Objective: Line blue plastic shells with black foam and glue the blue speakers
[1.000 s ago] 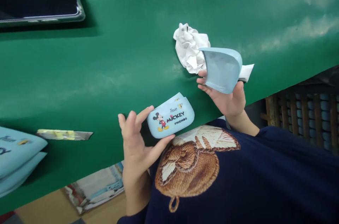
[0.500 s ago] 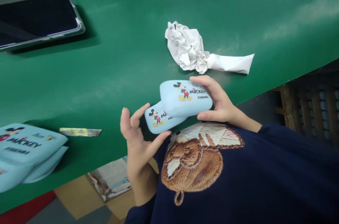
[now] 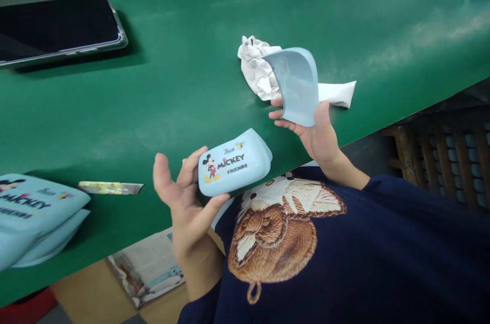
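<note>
My left hand (image 3: 184, 196) holds a light blue moulded shell (image 3: 233, 163) printed with Mickey Mouse and the words "True Mickey Friends", gripping it between thumb and fingers. My right hand (image 3: 316, 132) holds a second light blue shell (image 3: 296, 84) upright by its lower edge, with its plain, hollow inside facing me. Behind that shell lies crumpled white paper (image 3: 254, 66), with a twisted tail (image 3: 337, 94) running to the right. The shell hides part of the paper, and my right fingers are close to it. The two shells are apart.
A green-covered table (image 3: 214, 13) runs under everything. A black phone (image 3: 57, 28) lies at the far left, and a stack of printed blue pouches (image 3: 34, 214) sits at the left edge. A foil strip (image 3: 111, 188) lies nearby. Below the table edge are a wooden rack (image 3: 440, 160) and papers (image 3: 145, 268).
Half a second ago the two shells lay stacked, the upper one printed side up. Now my right hand has lifted that shell off and turned it, showing its hollow inside above the white paper.
</note>
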Demonstrator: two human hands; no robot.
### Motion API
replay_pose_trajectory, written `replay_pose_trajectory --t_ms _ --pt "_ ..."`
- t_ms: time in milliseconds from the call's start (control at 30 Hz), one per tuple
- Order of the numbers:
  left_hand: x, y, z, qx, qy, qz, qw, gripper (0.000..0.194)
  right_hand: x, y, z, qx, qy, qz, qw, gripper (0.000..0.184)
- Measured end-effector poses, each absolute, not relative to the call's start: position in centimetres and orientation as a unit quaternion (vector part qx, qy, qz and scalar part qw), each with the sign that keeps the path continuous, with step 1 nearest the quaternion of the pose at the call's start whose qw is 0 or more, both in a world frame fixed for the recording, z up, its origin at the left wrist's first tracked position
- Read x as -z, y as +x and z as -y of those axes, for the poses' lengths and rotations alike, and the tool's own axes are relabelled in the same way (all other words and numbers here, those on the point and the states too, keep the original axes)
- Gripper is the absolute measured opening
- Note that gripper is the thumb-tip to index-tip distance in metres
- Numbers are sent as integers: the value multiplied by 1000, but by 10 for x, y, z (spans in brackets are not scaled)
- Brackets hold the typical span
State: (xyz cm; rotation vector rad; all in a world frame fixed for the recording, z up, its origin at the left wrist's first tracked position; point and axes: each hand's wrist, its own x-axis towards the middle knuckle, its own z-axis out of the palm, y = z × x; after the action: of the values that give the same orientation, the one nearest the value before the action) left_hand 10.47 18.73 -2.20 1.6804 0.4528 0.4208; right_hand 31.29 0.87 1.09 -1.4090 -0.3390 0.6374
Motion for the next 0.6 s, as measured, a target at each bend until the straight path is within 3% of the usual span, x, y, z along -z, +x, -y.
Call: replay_pose_trajectory --t_ms 133,367,500,600 --pt "20 101 -188 -209 692 -189 665 103 -7 306 -7 -308 -626 162 697 68" --pt "17 99 -191 -208 721 -195 632 91 -5 306 -2 -311 -627 202 685 70" --pt "17 104 -186 -202 741 -188 612 98 -3 306 0 -291 -656 250 650 73" --pt "19 111 -181 -183 808 -169 533 109 -1 309 0 -234 -673 347 611 72"
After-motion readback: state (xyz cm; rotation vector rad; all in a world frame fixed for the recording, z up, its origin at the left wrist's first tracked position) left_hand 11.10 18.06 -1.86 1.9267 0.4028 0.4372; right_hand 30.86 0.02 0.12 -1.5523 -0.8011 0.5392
